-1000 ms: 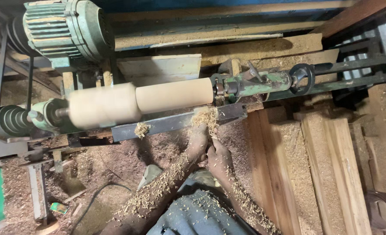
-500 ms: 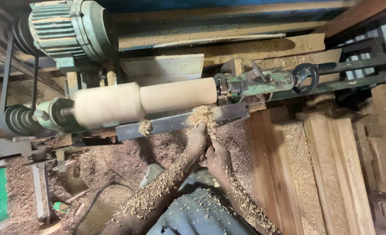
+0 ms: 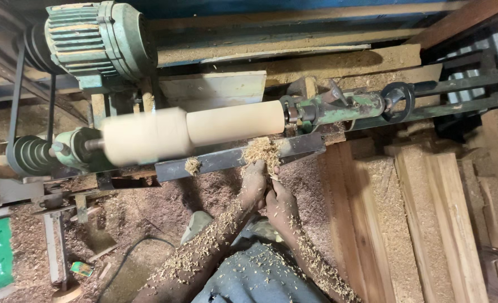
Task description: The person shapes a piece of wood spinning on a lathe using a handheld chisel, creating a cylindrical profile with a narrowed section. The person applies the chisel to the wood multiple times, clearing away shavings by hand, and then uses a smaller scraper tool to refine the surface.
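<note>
The workpiece (image 3: 204, 129) on the lathe is pale, bare wood, smooth and matt along its narrower stretch, its thicker end blurred. The motor (image 3: 95, 42) above has a ribbed metal casing in worn, dull green paint, and the tailstock (image 3: 333, 108) shows the same chipped green over dark metal. The tool rest (image 3: 232, 158) is dark, unpainted steel, rough and dusted with a heap of fibrous shavings (image 3: 262, 151). The left hand (image 3: 254, 185) and right hand (image 3: 280, 203) are coated in fine wood chips. The planks (image 3: 423, 224) at the right are raw, rough-sawn wood under matt sawdust. The floor (image 3: 137, 213) is covered in reddish, grainy sawdust.
</note>
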